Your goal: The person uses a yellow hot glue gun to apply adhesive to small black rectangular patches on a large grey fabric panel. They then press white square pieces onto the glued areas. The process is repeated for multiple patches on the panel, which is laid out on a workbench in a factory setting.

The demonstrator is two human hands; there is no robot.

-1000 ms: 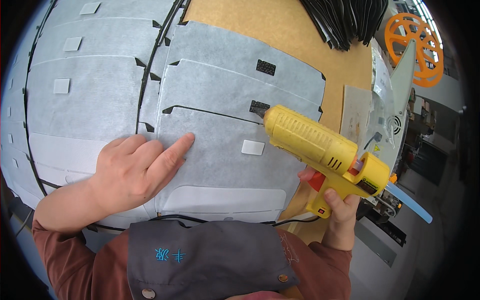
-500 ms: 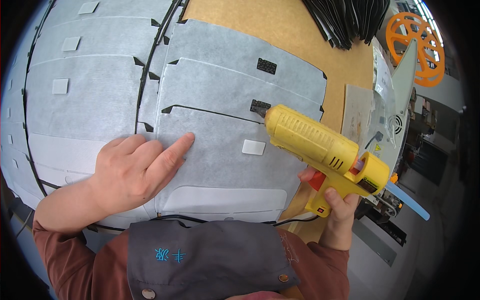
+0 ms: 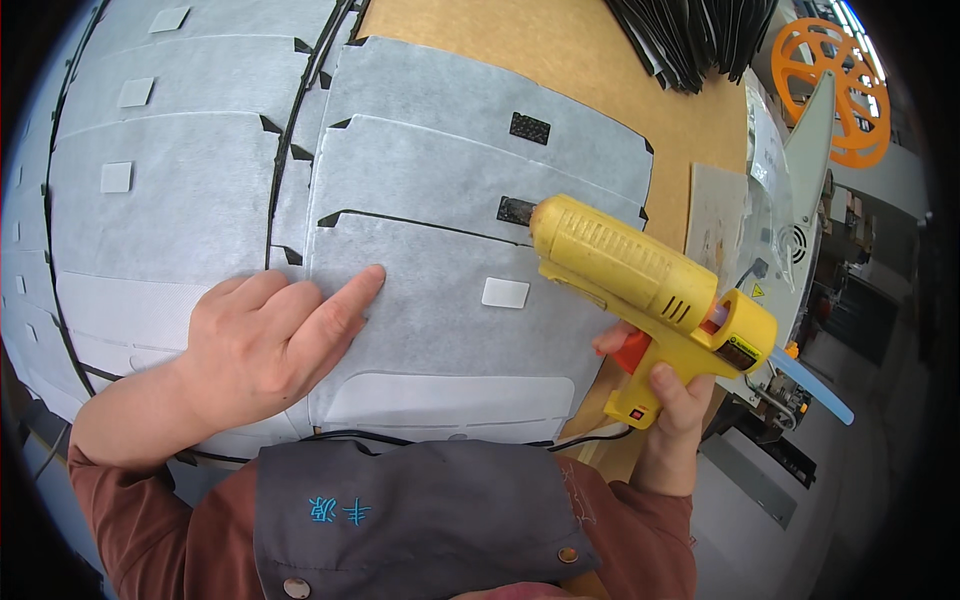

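Note:
My right hand [image 3: 670, 390] is wrapped round the handle of a yellow hot glue gun [image 3: 625, 265], a finger at its red trigger [image 3: 631, 352]. A pale glue stick [image 3: 812, 386] sticks out of its rear. The gun's dark nozzle is at a small black textured patch [image 3: 515, 209] on a grey-white fabric panel; whether it touches cannot be made out. My left hand [image 3: 270, 345] rests on the nearest panel [image 3: 430, 330], index finger stretched out, other fingers partly curled, thumb mostly hidden. A white rectangular patch [image 3: 505, 293] lies on that panel, right of my fingertip.
Further overlapping panels [image 3: 180, 200] with white patches spread to the left. A bundle of black strips [image 3: 690, 40] lies on the brown board [image 3: 600, 70] at the back. On the right stand an orange spoked reel [image 3: 832, 90] and a machine; a black cable [image 3: 590, 440] runs along the front.
The glue gun has risen slightly away from me, its nozzle staying by the black patch. My left hand keeps its place, while the panels appear shifted slightly left.

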